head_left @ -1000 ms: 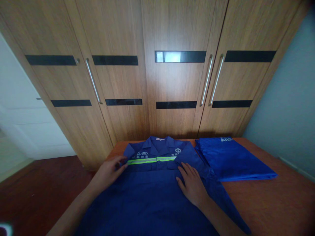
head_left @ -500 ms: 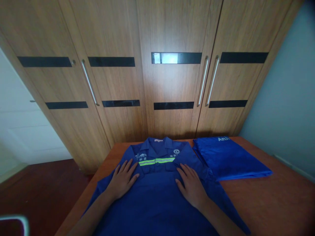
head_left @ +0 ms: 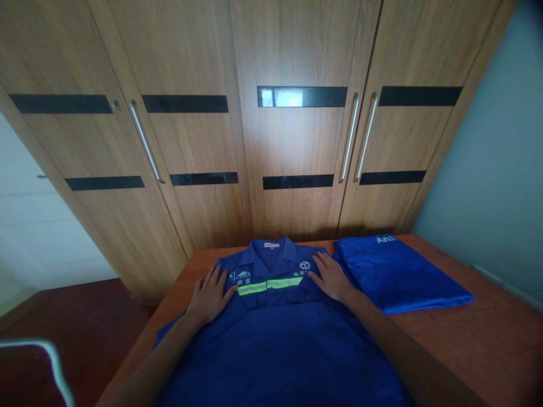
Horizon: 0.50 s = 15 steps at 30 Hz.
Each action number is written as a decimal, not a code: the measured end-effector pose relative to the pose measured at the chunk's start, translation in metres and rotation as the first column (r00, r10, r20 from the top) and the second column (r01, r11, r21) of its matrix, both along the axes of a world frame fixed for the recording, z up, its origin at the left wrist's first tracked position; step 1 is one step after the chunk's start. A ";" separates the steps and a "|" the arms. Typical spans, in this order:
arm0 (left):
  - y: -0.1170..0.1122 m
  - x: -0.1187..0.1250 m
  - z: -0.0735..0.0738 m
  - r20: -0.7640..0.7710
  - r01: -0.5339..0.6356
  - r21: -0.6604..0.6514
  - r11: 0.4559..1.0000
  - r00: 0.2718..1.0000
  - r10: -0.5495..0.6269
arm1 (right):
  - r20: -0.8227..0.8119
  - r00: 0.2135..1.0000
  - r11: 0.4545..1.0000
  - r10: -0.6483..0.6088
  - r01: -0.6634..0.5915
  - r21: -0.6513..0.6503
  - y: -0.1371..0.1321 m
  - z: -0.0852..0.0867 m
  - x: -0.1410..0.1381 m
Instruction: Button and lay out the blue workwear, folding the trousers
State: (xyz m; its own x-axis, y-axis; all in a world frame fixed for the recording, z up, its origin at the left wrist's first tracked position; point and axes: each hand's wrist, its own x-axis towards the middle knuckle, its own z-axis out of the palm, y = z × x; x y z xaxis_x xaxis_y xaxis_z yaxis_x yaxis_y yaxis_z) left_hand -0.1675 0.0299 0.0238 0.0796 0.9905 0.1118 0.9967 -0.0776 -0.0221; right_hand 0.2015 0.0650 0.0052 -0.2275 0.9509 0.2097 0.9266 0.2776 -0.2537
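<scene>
A dark blue work jacket (head_left: 271, 339) lies front up, its collar toward the wardrobe. White prints and a yellow-green reflective strip (head_left: 270, 285) cross its chest. My left hand (head_left: 210, 297) rests flat on the jacket's left shoulder area, fingers spread, beside the white print. On the other side, my right hand (head_left: 333, 277) lies on the right shoulder next to the gear-shaped print, fingers extended. Neither hand grips the cloth. Parts of both sleeves are hidden under my forearms.
The jacket lies on a reddish-brown table (head_left: 479, 350). A folded bright blue cloth (head_left: 403, 274) with white lettering sits to the right. Behind stands a wooden wardrobe (head_left: 297, 209) with metal handles. A pale curved bar (head_left: 46, 347) shows at the lower left.
Both hands have slid up the jacket toward the shoulders, the right one further, reaching beside the gear print. The camera view has shifted slightly.
</scene>
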 end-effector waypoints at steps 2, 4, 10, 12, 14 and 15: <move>0.002 -0.002 -0.007 0.014 -0.009 -0.021 1.000 1.000 0.010 | 0.023 1.000 0.999 -0.012 0.013 -0.040 0.007 -0.014 0.003; 0.005 -0.005 -0.009 0.054 -0.003 -0.024 1.000 0.999 0.004 | -0.032 0.999 0.999 -0.021 0.020 -0.036 0.010 -0.023 0.006; 0.041 -0.025 0.010 0.368 -0.011 0.027 1.000 0.930 0.001 | -0.213 0.975 0.997 -0.064 0.069 0.018 0.041 -0.015 0.022; 0.058 -0.035 0.015 0.404 -0.042 0.017 0.999 0.914 0.031 | -0.235 0.968 0.996 -0.084 0.089 0.010 0.058 -0.006 0.029; 0.074 -0.043 0.020 0.457 -0.065 -0.030 0.997 0.886 0.072 | -0.249 0.965 0.997 -0.082 0.079 -0.021 0.075 0.001 0.035; 0.081 -0.047 0.022 0.489 -0.070 -0.063 0.996 0.868 0.092 | -0.255 0.964 0.997 -0.075 0.066 -0.044 0.082 0.003 0.038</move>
